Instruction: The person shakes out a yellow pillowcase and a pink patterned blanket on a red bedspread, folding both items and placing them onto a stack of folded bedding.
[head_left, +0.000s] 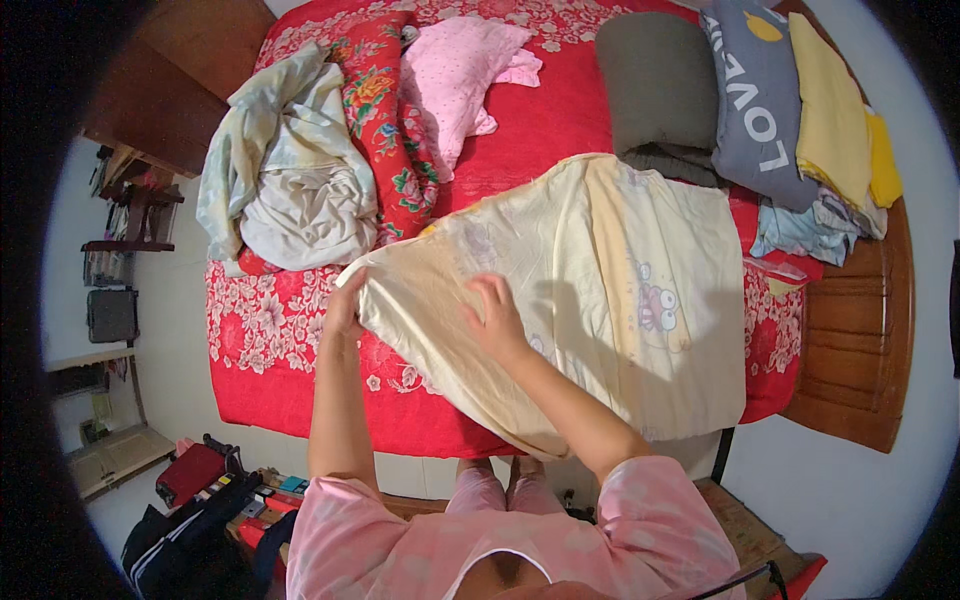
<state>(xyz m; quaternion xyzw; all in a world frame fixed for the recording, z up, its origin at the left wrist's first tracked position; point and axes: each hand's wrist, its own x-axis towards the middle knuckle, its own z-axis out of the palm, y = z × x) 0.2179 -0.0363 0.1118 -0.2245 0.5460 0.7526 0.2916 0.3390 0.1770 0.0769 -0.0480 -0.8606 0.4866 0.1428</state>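
Note:
A cream cotton cloth (510, 247) with yellow bands and cartoon prints lies spread across the near side of the bed. Its left corner is raised, and my left hand (347, 306) grips it with the thumb along the edge. Over the middle of the cloth is my right hand (495, 319), fingers apart, holding nothing. Whether its fingertips touch the fabric is hard to tell. Creases run from the held corner, and the near edge droops past the mattress edge. Beneath it lies a red bedspread (277, 322) with pale flowers.
Beyond the cloth lie a crumpled pale quilt (307, 187), a red floral cover (379, 97) and pink dotted clothing (457, 75). At right are a rolled grey-green blanket (660, 82), a grey-blue pillow (757, 112), folded yellow cloth (832, 112) and the wooden headboard (855, 345).

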